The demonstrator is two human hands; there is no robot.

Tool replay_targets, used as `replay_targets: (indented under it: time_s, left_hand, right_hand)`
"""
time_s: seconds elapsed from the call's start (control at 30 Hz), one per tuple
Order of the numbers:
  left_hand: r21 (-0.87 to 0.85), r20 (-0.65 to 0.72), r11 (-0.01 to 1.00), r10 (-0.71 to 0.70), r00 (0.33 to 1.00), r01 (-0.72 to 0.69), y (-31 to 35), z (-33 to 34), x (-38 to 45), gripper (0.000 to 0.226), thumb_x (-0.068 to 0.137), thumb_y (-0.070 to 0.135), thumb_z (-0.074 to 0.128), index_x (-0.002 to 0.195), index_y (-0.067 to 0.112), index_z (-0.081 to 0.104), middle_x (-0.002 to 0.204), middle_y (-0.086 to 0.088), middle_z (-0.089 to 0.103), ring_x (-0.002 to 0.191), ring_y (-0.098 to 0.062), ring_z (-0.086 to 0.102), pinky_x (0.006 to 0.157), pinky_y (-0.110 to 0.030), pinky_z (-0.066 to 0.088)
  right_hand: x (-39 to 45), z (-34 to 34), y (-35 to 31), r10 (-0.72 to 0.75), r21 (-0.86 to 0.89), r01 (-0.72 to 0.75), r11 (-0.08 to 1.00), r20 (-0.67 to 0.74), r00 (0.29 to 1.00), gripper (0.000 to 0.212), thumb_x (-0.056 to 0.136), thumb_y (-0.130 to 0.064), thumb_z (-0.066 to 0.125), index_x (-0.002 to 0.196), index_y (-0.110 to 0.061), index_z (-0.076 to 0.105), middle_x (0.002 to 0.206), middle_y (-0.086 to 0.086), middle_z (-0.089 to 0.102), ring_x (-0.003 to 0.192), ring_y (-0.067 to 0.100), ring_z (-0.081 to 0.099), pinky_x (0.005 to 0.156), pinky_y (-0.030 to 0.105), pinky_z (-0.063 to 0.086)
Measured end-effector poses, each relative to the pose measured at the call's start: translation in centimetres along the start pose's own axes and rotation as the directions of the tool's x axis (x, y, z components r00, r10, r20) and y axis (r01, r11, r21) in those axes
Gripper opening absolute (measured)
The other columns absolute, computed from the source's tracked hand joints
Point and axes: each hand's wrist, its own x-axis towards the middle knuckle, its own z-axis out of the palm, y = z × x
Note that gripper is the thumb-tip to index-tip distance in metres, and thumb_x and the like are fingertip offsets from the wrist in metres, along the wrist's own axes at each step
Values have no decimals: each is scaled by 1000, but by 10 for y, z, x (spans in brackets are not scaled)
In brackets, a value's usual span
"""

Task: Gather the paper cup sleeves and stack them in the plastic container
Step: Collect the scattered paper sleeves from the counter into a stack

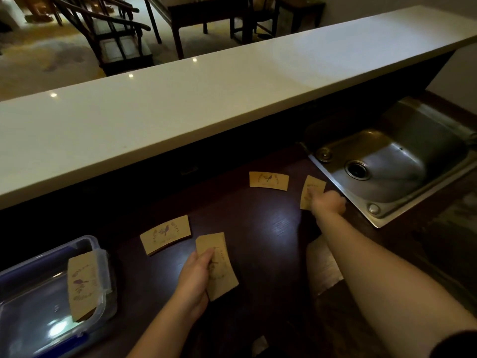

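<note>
Right hand [329, 202] is out at full stretch, fingers pressed down on a kraft sleeve [311, 189] lying by the counter's right side, just beside the rim of the steel sink [335, 183]. Whether it has truly pinched that sleeve or only pinned it, I can't tell; the hand is blurred. Left hand [197, 273] is busy too, clamped around a small sheaf of sleeves [219, 267], thumb across the face, held just above the dark wooden counter [258, 223] near its front edge.

So where does the job stand? Partway, I'd say. Over at the counter's left end sits the clear plastic container [38, 306] with blue clips, and a stack of sleeves [82, 285] is leaning over its right rim, half in rather than lying flat inside. Two piles are untouched: one bird-printed bundle [165, 237] just beyond the left hand, another sleeve [268, 180] further back toward the counter's far edge. Those, the reached-for one and the handful all need to go into the box.
</note>
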Motion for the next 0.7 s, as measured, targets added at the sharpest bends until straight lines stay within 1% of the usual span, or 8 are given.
replay_targets:
  time_s: [0.07, 0.2, 0.33, 0.43, 0.5, 0.57, 0.63, 0.7]
  left_hand:
    - [-19, 0, 1000, 13, 1000, -13, 4, 1, -1, 15, 96, 21, 50, 105, 12, 58, 88, -13, 68, 80, -30, 65, 67, -41, 53]
    - [-40, -25, 999, 30, 999, -31, 11, 1, 0, 14, 97, 19, 49, 102, 13, 60, 84, -11, 68, 75, -26, 65, 60, -38, 51]
    - [-67, -62, 997, 32, 998, -36, 14, -1, 1, 14, 97, 19, 49, 103, 14, 61, 85, -8, 69, 76, -24, 65, 59, -37, 51]
    - [-89, -75, 996, 21, 997, -28, 15, -1, 1, 19, 96, 20, 49, 109, 14, 61, 87, -7, 69, 79, -23, 66, 60, -36, 51]
    - [-99, -90, 995, 11, 996, -20, 17, -1, 1, 22, 96, 20, 49, 113, 12, 60, 86, -7, 69, 79, -24, 66, 60, -36, 50]
    - [-114, -107, 993, 0, 994, -13, 19, 0, 1, 26, 95, 22, 50, 116, 10, 60, 88, -8, 70, 80, -24, 66, 61, -36, 50]
    - [-131, -125, 991, -18, 992, 1, 20, 2, 2, 29, 94, 25, 51, 118, 11, 59, 95, -10, 70, 85, -26, 66, 63, -37, 51]
    - [-142, -139, 990, -33, 990, 14, 19, 4, 4, 32, 94, 30, 52, 118, 12, 61, 101, -12, 71, 90, -28, 67, 67, -39, 53]
  right_hand:
    - [0, 8, -1, -1, -111, 4, 994, 25, 1000, 70, 79, -54, 63, 121, 2, 56, 134, 24, 42, 121, 41, 41, 93, 46, 42]
    - [-3, 18, 0, -33, -217, 34, 976, 8, 999, 63, 77, -45, 71, 120, -2, 57, 135, 21, 40, 122, 38, 37, 94, 48, 41]
    - [9, 11, -1, 69, -55, -70, 996, -9, 998, 49, 80, -24, 66, 121, 0, 56, 132, 23, 50, 117, 41, 51, 93, 47, 48]
    - [13, 1, 7, 79, 196, -84, 977, 36, 996, 33, 87, -15, 57, 115, 1, 62, 120, 23, 64, 105, 39, 62, 78, 36, 51]
    - [1, -7, 8, 72, 457, -112, 882, 103, 992, 24, 87, -13, 59, 107, -3, 67, 104, 17, 70, 83, 29, 66, 65, 33, 48]
    - [-21, -17, 8, 19, 602, -165, 781, 242, 970, 19, 83, -12, 65, 101, -6, 70, 80, 8, 69, 62, 16, 60, 55, 28, 46]
    - [-52, -20, 10, -111, 602, -204, 772, 444, 889, 17, 83, -11, 65, 99, -6, 69, 72, 5, 67, 58, 13, 59, 55, 27, 47]
    - [-89, -19, 15, -247, 569, -166, 805, 576, 779, 12, 83, -8, 66, 92, -6, 72, 69, 8, 68, 60, 15, 59, 58, 27, 48]
